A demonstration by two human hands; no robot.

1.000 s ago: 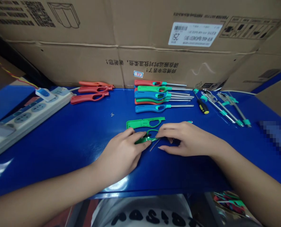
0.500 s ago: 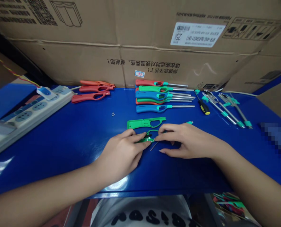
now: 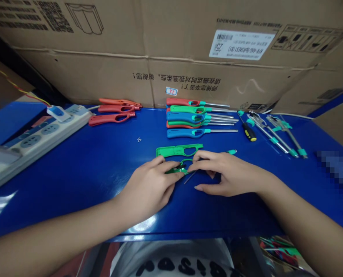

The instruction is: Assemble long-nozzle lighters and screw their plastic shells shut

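Note:
My left hand (image 3: 150,182) is closed on an opened green lighter handle (image 3: 184,169), holding it down on the blue table with thumb and fingers. Dark small parts show inside the handle. At its right end, bent fingertips of my right hand (image 3: 227,173) press on the handle, with the thumb held apart below them; what lies under the fingers is hidden. A thin dark rod (image 3: 190,177) slants out below those fingertips. Beyond my right hand pokes a turquoise-tipped end (image 3: 232,152). Just behind both hands lies the loose green handle half (image 3: 171,151), its hollow side up.
Assembled lighters (image 3: 188,133) lie stacked at the back middle, red handle halves (image 3: 114,119) to their left. A screwdriver (image 3: 249,132) and metal lighter tubes (image 3: 278,142) are at right. Tiny metal pieces (image 3: 139,139) lie on the blue table (image 3: 73,184). A power strip (image 3: 41,134) runs along the left.
The camera view has shifted very slightly. My right fingertips have moved a little at the handle's right end; my left hand keeps its hold.

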